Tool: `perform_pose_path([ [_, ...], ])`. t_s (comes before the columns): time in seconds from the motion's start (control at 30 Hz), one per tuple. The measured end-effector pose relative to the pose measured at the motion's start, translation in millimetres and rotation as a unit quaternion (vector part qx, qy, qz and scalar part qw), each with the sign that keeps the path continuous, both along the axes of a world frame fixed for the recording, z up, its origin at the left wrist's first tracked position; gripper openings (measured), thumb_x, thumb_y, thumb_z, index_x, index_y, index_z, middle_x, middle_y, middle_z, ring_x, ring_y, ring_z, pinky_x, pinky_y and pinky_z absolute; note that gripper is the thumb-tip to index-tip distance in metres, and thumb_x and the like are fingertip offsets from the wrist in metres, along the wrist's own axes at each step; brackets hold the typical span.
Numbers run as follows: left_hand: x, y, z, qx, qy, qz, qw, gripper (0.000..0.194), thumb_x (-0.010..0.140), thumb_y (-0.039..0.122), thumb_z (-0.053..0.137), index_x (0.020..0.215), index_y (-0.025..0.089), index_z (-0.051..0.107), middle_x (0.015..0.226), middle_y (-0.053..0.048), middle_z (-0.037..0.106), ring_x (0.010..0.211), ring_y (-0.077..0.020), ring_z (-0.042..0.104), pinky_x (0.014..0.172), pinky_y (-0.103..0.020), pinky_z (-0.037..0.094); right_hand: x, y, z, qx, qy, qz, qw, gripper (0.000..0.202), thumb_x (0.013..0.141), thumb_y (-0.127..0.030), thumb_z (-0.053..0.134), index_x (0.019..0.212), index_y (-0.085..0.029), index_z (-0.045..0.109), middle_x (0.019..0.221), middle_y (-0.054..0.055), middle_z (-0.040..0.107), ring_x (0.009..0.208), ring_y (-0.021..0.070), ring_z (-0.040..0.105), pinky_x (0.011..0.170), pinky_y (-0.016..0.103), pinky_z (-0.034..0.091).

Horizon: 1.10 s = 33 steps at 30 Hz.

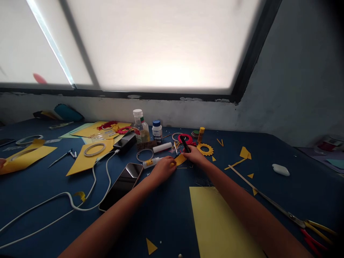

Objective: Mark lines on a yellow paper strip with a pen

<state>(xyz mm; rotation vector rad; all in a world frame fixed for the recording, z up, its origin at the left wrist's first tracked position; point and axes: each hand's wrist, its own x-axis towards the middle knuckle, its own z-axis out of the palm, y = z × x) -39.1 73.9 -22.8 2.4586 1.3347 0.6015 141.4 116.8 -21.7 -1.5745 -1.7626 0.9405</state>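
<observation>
My right hand point(195, 155) is closed around a thick black pen point(185, 144), which leans up and to the left. Below the pen lies a small yellow piece of paper point(181, 159), and my left hand point(164, 168) pinches its left end with the fingertips. The pen's tip is hidden by my fingers. Just behind the right hand are a red scalloped ring point(185, 139) and a yellow scalloped ring point(205, 149). A white glue tube point(151, 162) lies beside my left hand, with a roll of tape point(144, 155) behind it.
A phone point(122, 186) and white cable point(70, 196) lie left of my left arm. Bottles point(157, 132) stand toward the wall. Yellow paper point(215, 222) lies under my right forearm, long scissors point(291, 216) to the right. Another person's hand point(2, 163) touches yellow paper at far left.
</observation>
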Motion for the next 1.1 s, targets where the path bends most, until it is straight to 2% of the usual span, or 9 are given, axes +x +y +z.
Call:
perform_pose_path([
  [0.13, -6, 1, -3.3, 0.0, 0.009, -0.018, 1.0, 0.022, 0.089, 0.029, 0.055, 0.106, 0.016, 0.06, 0.116, -0.009, 0.058, 0.102, -0.0212, 0.058, 0.088, -0.043, 0.047, -3, -4, 4.4, 0.044, -0.057, -0.017, 0.997, 0.031, 0.09, -0.031, 0.054, 0.117, -0.016, 0.054, 0.117, 0.008, 0.057, 0.098, 0.0211, 0.059, 0.081, 0.041, 0.051],
  [0.27, -15, -13, 4.8, 0.027, 0.011, -0.006, 1.0, 0.027, 0.087, 0.023, 0.055, 0.113, 0.015, 0.059, 0.128, -0.013, 0.052, 0.117, -0.0252, 0.051, 0.1, -0.04, 0.04, -7, -22, 17.8, 0.113, -0.115, -0.01, 0.987, 0.03, 0.091, -0.03, 0.053, 0.117, -0.017, 0.054, 0.12, 0.009, 0.056, 0.1, 0.021, 0.058, 0.083, 0.042, 0.05],
  [0.4, -23, -39, 12.0, 0.044, 0.036, -0.006, 0.998, 0.022, 0.087, 0.02, 0.048, 0.104, 0.015, 0.062, 0.113, -0.012, 0.061, 0.107, -0.0268, 0.056, 0.095, -0.043, 0.042, -20, -44, 26.0, 0.15, -0.155, 0.041, 0.976, 0.032, 0.089, -0.021, 0.053, 0.121, -0.016, 0.053, 0.12, 0.012, 0.055, 0.109, 0.0232, 0.054, 0.095, 0.039, 0.042],
  [0.53, -21, -58, 10.8, 0.04, 0.069, -0.029, 0.996, 0.018, 0.086, 0.024, 0.051, 0.095, 0.015, 0.063, 0.104, -0.013, 0.063, 0.1, -0.0278, 0.058, 0.09, -0.042, 0.045, -40, -50, 22.1, 0.131, -0.181, 0.068, 0.972, 0.035, 0.089, -0.02, 0.054, 0.123, -0.015, 0.051, 0.116, 0.011, 0.058, 0.105, 0.0225, 0.057, 0.092, 0.04, 0.044],
  [0.63, -18, -60, 9.9, 0.043, 0.082, -0.029, 0.995, 0.017, 0.086, 0.022, 0.049, 0.094, 0.014, 0.062, 0.104, -0.014, 0.063, 0.102, -0.0287, 0.057, 0.091, -0.042, 0.044, -51, -44, 17.6, 0.092, -0.204, 0.07, 0.972, 0.03, 0.09, -0.03, 0.054, 0.117, -0.016, 0.054, 0.116, 0.008, 0.058, 0.098, 0.0206, 0.059, 0.082, 0.041, 0.05],
  [0.77, -19, -60, 10.8, 0.044, 0.086, -0.022, 0.995, 0.015, 0.085, 0.022, 0.049, 0.09, 0.015, 0.062, 0.097, -0.012, 0.063, 0.097, -0.0281, 0.06, 0.087, -0.041, 0.047, -56, -34, 15.7, 0.048, -0.224, 0.079, 0.97, 0.029, 0.09, -0.03, 0.054, 0.116, -0.017, 0.055, 0.117, 0.008, 0.057, 0.097, 0.0203, 0.059, 0.081, 0.04, 0.051],
  [0.93, -24, -58, 10.7, 0.048, 0.056, 0.011, 0.997, 0.02, 0.089, 0.019, 0.041, 0.095, 0.013, 0.059, 0.11, -0.013, 0.057, 0.09, -0.0228, 0.062, 0.081, -0.035, 0.05, -55, -33, 18.2, 0.035, -0.22, 0.09, 0.971, 0.028, 0.091, -0.03, 0.053, 0.116, -0.018, 0.055, 0.118, 0.008, 0.057, 0.097, 0.0202, 0.059, 0.081, 0.04, 0.051],
  [1.03, -26, -57, 12.6, 0.055, 0.037, 0.03, 0.997, 0.018, 0.089, 0.017, 0.041, 0.091, 0.013, 0.059, 0.112, -0.014, 0.055, 0.096, -0.0235, 0.06, 0.085, -0.036, 0.048, -45, -38, 29.0, 0.057, -0.211, 0.085, 0.972, 0.026, 0.091, -0.032, 0.052, 0.112, -0.018, 0.057, 0.114, 0.008, 0.059, 0.096, 0.0194, 0.06, 0.081, 0.039, 0.05],
  [1.1, -24, -58, 17.0, 0.06, 0.029, 0.032, 0.997, 0.018, 0.089, 0.017, 0.041, 0.09, 0.013, 0.058, 0.114, -0.015, 0.053, 0.102, -0.025, 0.057, 0.089, -0.038, 0.046, -26, -45, 40.4, 0.079, -0.204, 0.072, 0.973, 0.029, 0.094, -0.037, 0.044, 0.105, -0.017, 0.061, 0.104, 0.008, 0.064, 0.093, 0.0196, 0.06, 0.082, 0.036, 0.048],
])
